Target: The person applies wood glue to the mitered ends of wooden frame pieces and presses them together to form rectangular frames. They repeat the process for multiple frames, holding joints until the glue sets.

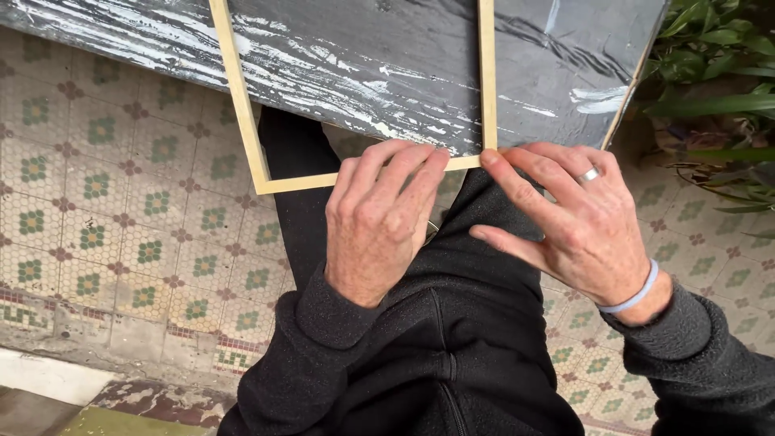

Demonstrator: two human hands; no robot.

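We see soft, even daylight, no hard shadows, faint sheen on the dark board (pixel 363 73), sharp focus throughout, slight wide-angle bend at our edges.

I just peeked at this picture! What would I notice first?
Two bare hands meet in the middle: the left hand and the right hand, wearing a silver ring, press on a thin pale wooden frame. The frame lies on a dark paint-streaked board, above a flower-patterned tile floor.

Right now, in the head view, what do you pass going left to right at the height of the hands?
Tiled floor → left hand → right hand → wristband → plants.
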